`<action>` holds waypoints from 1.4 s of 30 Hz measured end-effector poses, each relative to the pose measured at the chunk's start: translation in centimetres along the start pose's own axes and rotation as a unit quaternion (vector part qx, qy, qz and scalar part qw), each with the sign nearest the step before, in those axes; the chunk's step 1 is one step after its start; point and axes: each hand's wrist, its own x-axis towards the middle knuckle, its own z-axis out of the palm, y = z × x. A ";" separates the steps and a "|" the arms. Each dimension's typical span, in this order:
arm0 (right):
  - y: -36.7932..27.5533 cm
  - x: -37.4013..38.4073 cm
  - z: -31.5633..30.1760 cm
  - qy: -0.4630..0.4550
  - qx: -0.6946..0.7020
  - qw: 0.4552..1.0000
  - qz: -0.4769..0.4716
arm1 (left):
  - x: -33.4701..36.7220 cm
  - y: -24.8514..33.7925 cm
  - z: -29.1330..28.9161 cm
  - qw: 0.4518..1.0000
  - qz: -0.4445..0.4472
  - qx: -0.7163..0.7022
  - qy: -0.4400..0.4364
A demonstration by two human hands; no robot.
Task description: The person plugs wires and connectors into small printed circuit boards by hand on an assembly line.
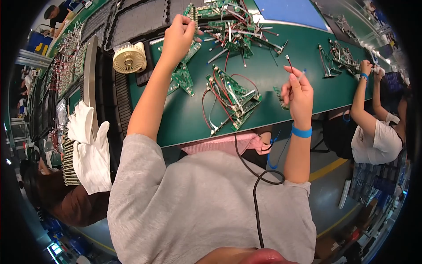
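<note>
My left hand (pixel 179 37) is closed at the far left of the green table, its fingers on a narrow green circuit board (pixel 193 14) beside a heap of wired boards (pixel 233 33). My right hand (pixel 299 94) is closed above the table's right part. A dark red wire with a white connector (pixel 288 58) sticks up from its fingers, along with a blue-tipped white cable (pixel 302 74). Beside those fingers shows a small green board (pixel 280 97), partly hidden; whether it is gripped I cannot tell. Between my arms lies a pile of boards with red and black wires (pixel 233 97).
A cream fan (pixel 129 58) stands left of my left forearm, with white gloves (pixel 90 149) nearer. Black trays (pixel 138 20) line the back left. A blue mat (pixel 292 12) lies at the back. On the right, a co-worker's hands (pixel 371 69) handle more boards.
</note>
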 end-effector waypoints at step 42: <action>-2.1 -4.2 6.6 0.012 -0.151 0.986 -0.066 | -11.2 8.8 5.6 0.965 0.224 0.015 -0.138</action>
